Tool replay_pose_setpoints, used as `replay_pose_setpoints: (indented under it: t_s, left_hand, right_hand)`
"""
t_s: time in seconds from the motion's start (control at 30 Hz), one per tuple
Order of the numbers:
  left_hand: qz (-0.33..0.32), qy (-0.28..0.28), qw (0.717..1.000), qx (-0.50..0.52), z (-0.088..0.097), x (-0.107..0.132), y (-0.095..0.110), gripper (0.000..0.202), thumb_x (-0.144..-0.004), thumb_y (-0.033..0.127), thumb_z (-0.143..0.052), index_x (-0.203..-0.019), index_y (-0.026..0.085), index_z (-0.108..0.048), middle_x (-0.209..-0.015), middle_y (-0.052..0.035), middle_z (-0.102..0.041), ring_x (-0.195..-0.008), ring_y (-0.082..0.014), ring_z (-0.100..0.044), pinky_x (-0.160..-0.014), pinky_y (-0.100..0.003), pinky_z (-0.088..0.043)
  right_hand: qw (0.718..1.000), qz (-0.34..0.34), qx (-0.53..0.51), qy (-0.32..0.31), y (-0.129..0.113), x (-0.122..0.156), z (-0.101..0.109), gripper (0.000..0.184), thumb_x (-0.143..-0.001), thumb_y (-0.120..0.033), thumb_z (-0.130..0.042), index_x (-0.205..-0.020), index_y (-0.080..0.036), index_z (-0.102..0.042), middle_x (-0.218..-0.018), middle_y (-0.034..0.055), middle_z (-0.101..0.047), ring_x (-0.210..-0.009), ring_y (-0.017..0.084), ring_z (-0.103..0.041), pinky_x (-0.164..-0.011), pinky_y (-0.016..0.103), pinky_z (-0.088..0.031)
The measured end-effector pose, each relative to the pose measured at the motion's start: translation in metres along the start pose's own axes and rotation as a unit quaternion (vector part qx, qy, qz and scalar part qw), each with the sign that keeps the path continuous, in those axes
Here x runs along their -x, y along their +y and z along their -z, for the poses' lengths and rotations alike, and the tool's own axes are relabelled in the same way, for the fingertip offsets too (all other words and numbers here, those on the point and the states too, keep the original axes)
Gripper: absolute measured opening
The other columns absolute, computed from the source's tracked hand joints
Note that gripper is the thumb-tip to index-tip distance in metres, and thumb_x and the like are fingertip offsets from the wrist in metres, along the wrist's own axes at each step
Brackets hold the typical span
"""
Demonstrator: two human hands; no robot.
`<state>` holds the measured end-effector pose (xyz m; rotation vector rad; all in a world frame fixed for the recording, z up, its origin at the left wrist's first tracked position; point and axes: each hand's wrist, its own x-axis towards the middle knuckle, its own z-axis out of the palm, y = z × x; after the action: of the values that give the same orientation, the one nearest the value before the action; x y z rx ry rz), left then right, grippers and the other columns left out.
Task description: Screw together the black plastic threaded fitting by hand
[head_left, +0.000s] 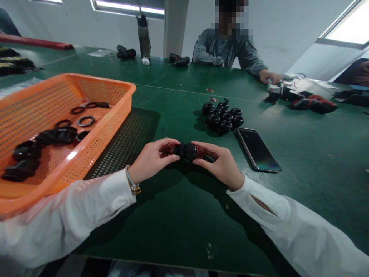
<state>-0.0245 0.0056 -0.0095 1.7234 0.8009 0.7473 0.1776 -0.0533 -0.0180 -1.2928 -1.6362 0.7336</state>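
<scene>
Black threaded fitting [185, 151], small, rigid and probably light plastic, held above the green table [178, 215]; left hand [151, 159] and right hand [220, 163] pinch its opposite ribbed ends, the likeliest non-slip purchase.

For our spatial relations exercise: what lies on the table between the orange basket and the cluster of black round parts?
In the head view, a dark perforated mat lies beside the orange basket; then bare green table reaches the cluster of black round parts.

Both hands [187, 159] grip a black fitting [186, 151].
</scene>
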Motion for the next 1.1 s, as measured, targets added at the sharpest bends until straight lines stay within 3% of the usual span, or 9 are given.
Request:
replay_pose_setpoints:
  t_s: [1.1]
  left_hand:
    - [-0.005,0.004,1.000,-0.011,-0.0003,-0.0002,-0.0003,0.034,-0.069,0.026,-0.065,-0.100,0.013,-0.061,-0.089,-0.0063,-0.067,-0.082,-0.0186,-0.063,-0.075,-0.033,-0.053]
  right_hand:
    - [0.999,-0.028,0.013,-0.020,-0.0041,-0.0013,0.0016,0.038,-0.070,-0.029,-0.070,-0.107,-0.021,-0.069,-0.084,0.0034,-0.075,-0.077,0.020,-0.070,-0.075,0.037,-0.057]
